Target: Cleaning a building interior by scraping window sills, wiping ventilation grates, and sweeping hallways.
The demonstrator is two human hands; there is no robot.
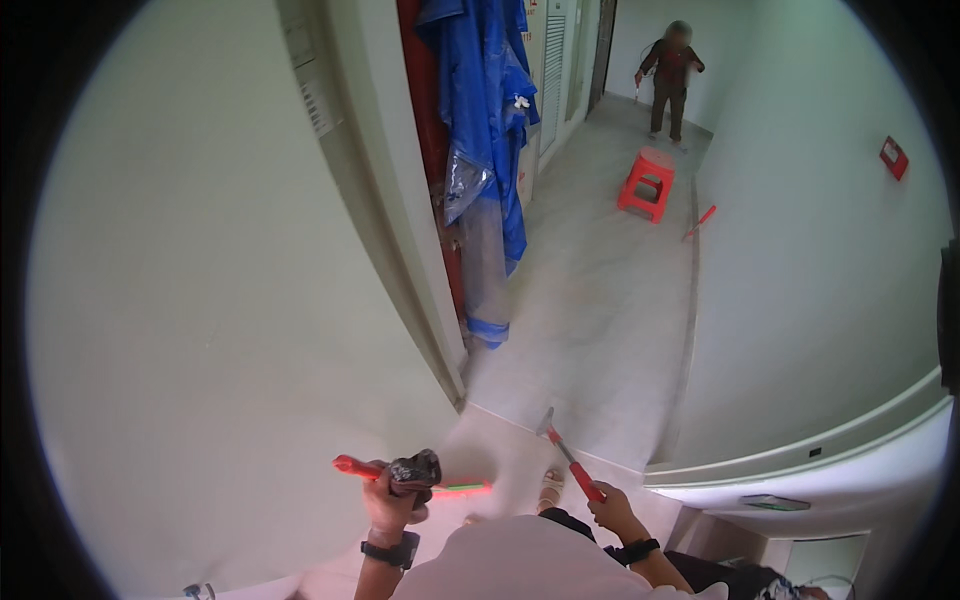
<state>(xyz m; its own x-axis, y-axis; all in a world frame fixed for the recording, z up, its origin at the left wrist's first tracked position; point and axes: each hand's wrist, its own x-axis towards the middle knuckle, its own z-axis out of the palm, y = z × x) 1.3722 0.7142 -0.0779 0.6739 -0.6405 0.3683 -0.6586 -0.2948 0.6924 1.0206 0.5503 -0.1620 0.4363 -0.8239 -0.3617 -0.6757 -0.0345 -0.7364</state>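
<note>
My left hand (390,502) is closed around a crumpled dark plastic bundle (416,474) and a red handle (356,466) that sticks out to the left. Just right of that hand, low down, shows a red object with a green strip (461,489); whether it joins the held things I cannot tell. My right hand (616,511) grips the red handle of a long scraper (571,459). Its metal shaft slants up and left to a grey blade (545,422), seen over the floor near the threshold line. My sandaled foot (551,487) is below the blade.
Blue plastic sheeting (487,150) hangs by a red door frame on the left. Down the corridor stand a red plastic stool (649,184) and a person (670,79) with a tool in one hand. A red-handled tool (701,223) leans against the right wall (795,300).
</note>
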